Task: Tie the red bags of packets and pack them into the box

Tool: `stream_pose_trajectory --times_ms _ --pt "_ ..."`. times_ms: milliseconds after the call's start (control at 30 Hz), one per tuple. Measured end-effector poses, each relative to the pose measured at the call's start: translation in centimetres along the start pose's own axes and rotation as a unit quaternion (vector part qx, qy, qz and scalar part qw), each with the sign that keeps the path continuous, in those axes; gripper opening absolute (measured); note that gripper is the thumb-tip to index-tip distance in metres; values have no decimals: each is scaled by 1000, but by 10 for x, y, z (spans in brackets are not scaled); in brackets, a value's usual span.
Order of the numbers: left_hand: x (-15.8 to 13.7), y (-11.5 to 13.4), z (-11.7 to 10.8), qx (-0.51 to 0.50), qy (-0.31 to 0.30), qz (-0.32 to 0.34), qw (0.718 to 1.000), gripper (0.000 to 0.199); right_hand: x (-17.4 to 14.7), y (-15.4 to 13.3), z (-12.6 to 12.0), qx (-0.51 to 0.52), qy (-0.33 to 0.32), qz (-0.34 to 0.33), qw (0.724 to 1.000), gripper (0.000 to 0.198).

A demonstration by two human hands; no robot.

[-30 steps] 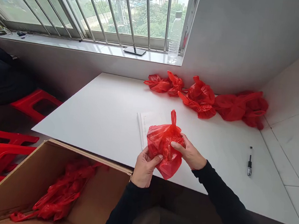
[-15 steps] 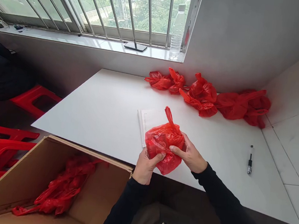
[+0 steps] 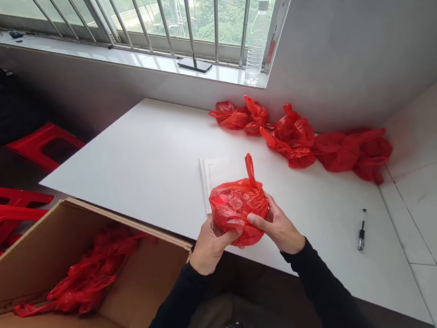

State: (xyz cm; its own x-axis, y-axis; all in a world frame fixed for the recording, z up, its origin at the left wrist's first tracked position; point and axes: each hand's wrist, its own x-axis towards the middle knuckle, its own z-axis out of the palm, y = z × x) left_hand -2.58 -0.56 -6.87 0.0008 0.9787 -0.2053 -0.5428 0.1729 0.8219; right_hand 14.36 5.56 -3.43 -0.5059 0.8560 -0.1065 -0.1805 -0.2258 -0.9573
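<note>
A red plastic bag, its top knotted and one loop sticking up, is held between my hands above the front edge of the white table. My left hand grips its lower left side, thumb on the front. From the right, my right hand clasps the bag, thumb pressed on its face. What the bag contains cannot be made out. Partly hidden behind it lies an open notebook with small print along its left side.
Several tied red bags line the table's back edge. A pen lies at the right. An open cardboard box with red bags inside stands front left, near red stools. A bottle and phone rest on the windowsill.
The bag has been tilted slightly in my hands, its lower end lifting a little. Both hands keep their grip. The whole view has shifted slightly.
</note>
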Motion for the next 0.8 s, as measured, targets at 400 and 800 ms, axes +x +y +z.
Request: stream_pose_trajectory --times_ms 400,800 --pt "-11 5 0 -58 -52 -17 997 55 5 11 -7 22 69 8 997 58" --pt "-3 -5 16 -34 -40 31 998 54 2 14 -3 -17 43 20 999 55"
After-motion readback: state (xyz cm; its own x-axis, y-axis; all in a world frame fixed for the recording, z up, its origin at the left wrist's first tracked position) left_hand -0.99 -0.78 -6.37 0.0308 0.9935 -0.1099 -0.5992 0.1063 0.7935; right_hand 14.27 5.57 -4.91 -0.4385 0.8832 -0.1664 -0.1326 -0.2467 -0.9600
